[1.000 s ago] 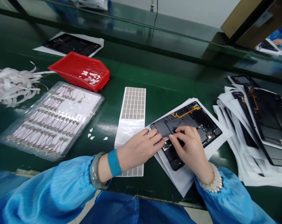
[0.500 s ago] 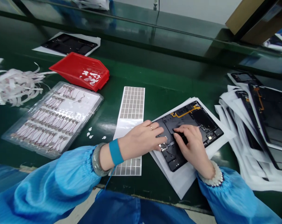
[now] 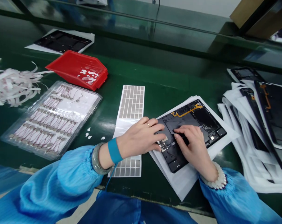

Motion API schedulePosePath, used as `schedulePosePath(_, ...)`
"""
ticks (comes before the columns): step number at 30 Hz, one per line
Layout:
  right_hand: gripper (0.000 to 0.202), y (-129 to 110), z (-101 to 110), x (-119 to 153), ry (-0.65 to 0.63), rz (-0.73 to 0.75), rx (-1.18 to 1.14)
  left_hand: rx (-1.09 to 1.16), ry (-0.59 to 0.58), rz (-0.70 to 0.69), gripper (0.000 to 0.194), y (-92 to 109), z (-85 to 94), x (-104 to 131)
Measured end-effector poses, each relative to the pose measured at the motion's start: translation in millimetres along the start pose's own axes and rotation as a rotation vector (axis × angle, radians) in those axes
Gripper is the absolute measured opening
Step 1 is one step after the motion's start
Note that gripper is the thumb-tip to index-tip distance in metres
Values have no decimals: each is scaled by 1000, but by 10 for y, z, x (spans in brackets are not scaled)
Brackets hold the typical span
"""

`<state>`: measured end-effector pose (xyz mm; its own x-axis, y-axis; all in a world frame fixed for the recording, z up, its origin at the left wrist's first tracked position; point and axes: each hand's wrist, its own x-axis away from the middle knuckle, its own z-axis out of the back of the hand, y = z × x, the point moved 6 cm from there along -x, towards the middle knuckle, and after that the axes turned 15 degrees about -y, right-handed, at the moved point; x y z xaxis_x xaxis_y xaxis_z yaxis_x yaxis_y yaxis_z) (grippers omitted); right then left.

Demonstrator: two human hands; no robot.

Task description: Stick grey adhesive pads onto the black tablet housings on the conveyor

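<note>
A black device housing (image 3: 178, 155) with an orange flex cable (image 3: 187, 112) lies tilted on white sheets (image 3: 183, 186), right of centre. My left hand (image 3: 141, 137) rests over its left edge, fingers apart and curved beside a small circuit board (image 3: 163, 145), holding nothing visible. Over the middle of the housing, my right hand (image 3: 193, 143) has thumb and index finger pinched close together at a small dark piece too small to name. A sheet of grey rectangular stickers (image 3: 132, 102) lies partly under my left forearm.
At the left stand a clear tray (image 3: 50, 121) of wired discs, a red bin (image 3: 78, 68) with white scraps, and tangled white strips (image 3: 16, 85). Another housing (image 3: 63, 41) lies behind. Stacked housings (image 3: 273, 115) with white sheets are at the right.
The camera view has shifted slightly. Both hands keep nearly the same places on the housing, with the left fingers moved a little.
</note>
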<state>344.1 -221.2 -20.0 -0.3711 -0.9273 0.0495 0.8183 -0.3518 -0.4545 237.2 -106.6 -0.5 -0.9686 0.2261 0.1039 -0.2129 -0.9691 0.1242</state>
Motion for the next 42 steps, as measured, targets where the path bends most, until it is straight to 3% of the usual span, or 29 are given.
schedulePosePath(5,16,-6,3,4,22,19,7,-44,5,35,38,-14,7,17)
schedulePosePath(12,15,2,-3,2,29,36,16,88,-32,-49,24,11,-48,-24)
schedulePosePath(21,14,6,-5,-2,30,40,18,149,-108,-93,29,-38,-49,-111)
schedulePosePath(35,15,8,-5,-2,18,31,16,150,-96,-101,23,-7,-37,-119)
schedulePosePath(42,14,-3,-1,-2,18,32,7,170,-78,-103,33,-42,-43,-85)
